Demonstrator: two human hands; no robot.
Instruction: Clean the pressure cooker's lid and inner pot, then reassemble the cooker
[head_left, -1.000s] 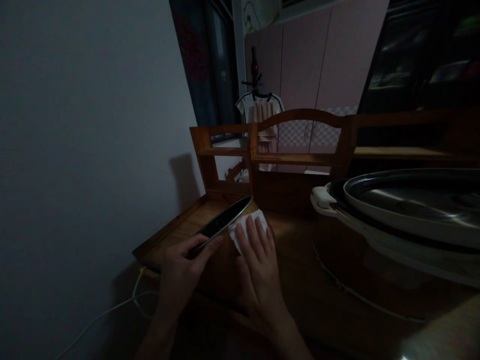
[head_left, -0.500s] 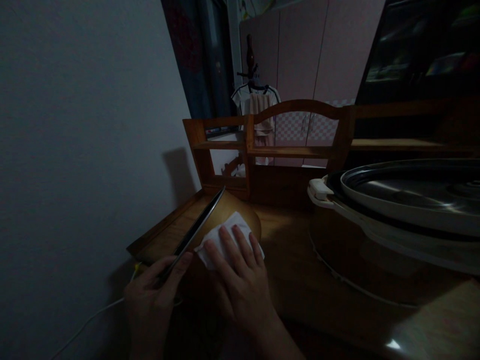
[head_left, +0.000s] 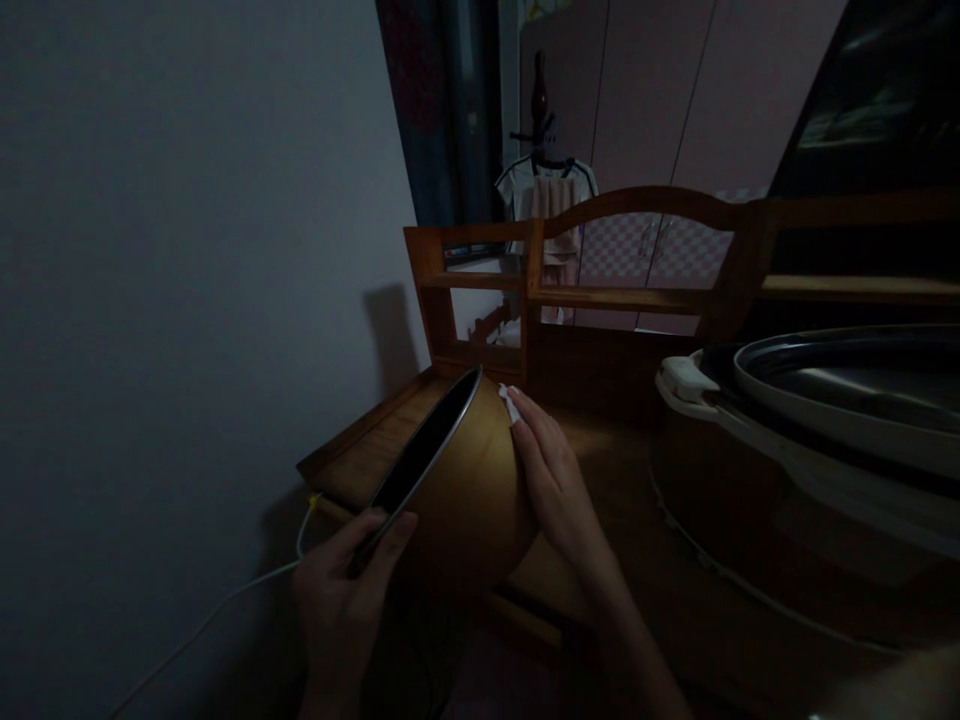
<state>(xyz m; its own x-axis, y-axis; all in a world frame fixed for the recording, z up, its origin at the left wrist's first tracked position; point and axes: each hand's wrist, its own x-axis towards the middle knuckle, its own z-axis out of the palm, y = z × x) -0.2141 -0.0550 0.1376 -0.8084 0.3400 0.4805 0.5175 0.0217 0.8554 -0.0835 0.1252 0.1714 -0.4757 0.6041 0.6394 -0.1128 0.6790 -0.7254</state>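
Tilting in the lower middle of the frame, a round pot [head_left: 472,500] turns its dark mouth toward the upper left; its outer wall is smooth, curved and dull gold, with a soft sheen, and its thin rim shines like metal. The left hand [head_left: 337,590], lower left of centre, grasps this rim, thumb outside and fingers reaching over the dark inner face. The right hand [head_left: 559,480] lies against the pot's right side, its fingers extended close together over a white cloth [head_left: 510,405], of which only a small crumpled edge shows; whether they also grip the cloth cannot be told. Beneath is a table [head_left: 375,455] of brown, grained wood, backed by a wooden shelf [head_left: 630,297] with an arched top rail. At the right edge stands a broad, rounded cooker [head_left: 720,510] with a pale rim and a blocky white handle [head_left: 686,380]. A thin white cable [head_left: 225,605] curves across the lower left, before a plain matt wall [head_left: 187,300].

Compared with half a second earlier, the pot's mouth appears wider and far more of its golden wall is exposed; the cloth, then spread broadly under the right hand across the front, now sits at the upper right of the wall.
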